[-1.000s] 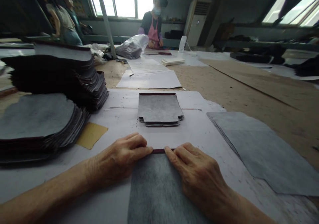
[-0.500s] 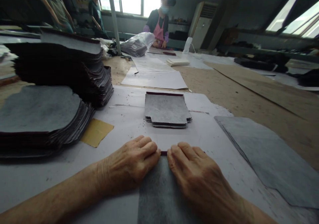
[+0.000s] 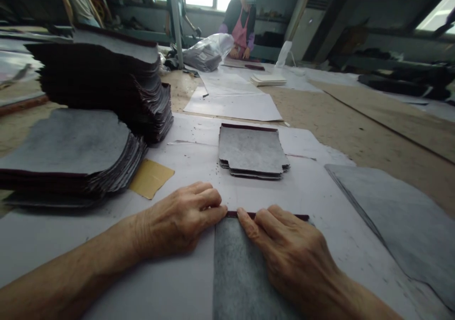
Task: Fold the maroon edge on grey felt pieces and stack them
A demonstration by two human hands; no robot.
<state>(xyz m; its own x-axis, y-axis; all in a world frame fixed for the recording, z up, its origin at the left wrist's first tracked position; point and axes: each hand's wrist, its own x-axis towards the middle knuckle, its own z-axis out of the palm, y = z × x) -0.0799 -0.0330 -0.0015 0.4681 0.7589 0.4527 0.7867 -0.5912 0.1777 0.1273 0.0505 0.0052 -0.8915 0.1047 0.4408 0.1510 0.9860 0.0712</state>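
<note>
Both hands, left hand (image 3: 181, 219) and right hand (image 3: 296, 251), fingers partly curled, press the grey sheet's (image 3: 241, 268) dark folded edge (image 3: 291, 216); likely light, pliable, best held there.

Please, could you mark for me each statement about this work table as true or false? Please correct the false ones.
1. The left hand and right hand both touch the gray sheet at its dark red edge. True.
2. The yellow piece lies to the right of the right hand. False: it lies left, near the low stack.
3. The small stack lies beyond both hands. True.
4. The tall stack is nearer than the low stack. False: it is behind it.
</note>
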